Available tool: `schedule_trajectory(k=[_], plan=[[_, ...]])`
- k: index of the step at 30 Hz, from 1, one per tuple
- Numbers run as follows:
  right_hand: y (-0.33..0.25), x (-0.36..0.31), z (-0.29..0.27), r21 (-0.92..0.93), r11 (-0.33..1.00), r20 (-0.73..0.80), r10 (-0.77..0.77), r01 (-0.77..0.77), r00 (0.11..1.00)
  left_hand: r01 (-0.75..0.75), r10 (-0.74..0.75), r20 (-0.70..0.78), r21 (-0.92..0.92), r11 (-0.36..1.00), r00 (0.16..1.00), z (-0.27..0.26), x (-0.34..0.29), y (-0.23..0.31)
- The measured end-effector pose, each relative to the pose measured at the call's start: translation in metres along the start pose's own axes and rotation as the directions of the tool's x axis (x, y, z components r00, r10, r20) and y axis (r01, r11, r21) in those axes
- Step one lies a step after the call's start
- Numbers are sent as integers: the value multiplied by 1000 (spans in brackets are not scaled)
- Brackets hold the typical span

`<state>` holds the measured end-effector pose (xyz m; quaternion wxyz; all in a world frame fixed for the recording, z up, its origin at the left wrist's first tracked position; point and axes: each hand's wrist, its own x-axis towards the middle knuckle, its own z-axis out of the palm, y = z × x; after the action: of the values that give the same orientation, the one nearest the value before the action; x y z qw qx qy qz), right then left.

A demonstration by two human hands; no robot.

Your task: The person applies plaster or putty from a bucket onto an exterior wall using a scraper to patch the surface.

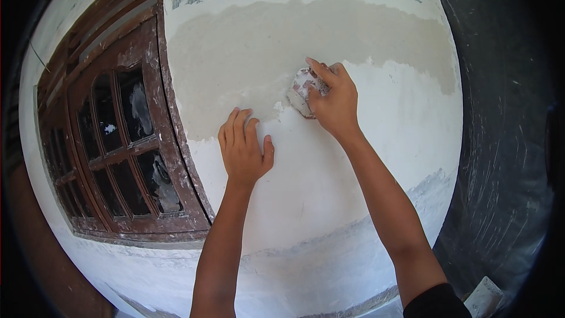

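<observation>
In my right hand [335, 97] is a rounded, plaster-smeared pad [301, 95], white and grey with reddish-brown patches. My fingers grip its right side, and the index finger stretches along its top. It lies against the wall [312, 171], at the border between a beige-grey coated band [265, 41] and the whiter surface below. Lower and to the left, my left hand [242, 148] holds nothing. Its fingers are apart and the fingertips rest at the lower border of the band. A small rough patch of white [279, 106] shows between the two hands.
A brown wooden window [123, 147] with dark, white-smeared panes fills the left side, its frame edge close to my left forearm. Dark sheeting [494, 112] hangs at the right, past the wall's edge. A pale, flat-sided object [484, 298] shows at the bottom right.
</observation>
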<state>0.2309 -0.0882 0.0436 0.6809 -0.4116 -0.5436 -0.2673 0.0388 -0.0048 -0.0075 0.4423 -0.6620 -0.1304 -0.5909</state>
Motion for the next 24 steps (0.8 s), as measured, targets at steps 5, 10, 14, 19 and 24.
schedule_trajectory(k=[5,10,14,19,24], plan=[[17,12,-15,32,979,-331,198,-199,922,2,-2,1,5,1000,1000,2,2,1],[8,2,-1,-45,996,-137,75,-82,988,11,-11,-10,8,1000,1000,1,-1,0],[12,1,-3,63,991,-240,134,-122,962,10,-10,9,6,1000,1000,0,1,2],[8,6,-2,84,947,-147,320,-310,936,15,-15,-3,5,1000,1000,1,0,1],[3,-4,6,55,991,-78,128,-124,989,16,-16,2,2,1000,1000,2,-1,0]])
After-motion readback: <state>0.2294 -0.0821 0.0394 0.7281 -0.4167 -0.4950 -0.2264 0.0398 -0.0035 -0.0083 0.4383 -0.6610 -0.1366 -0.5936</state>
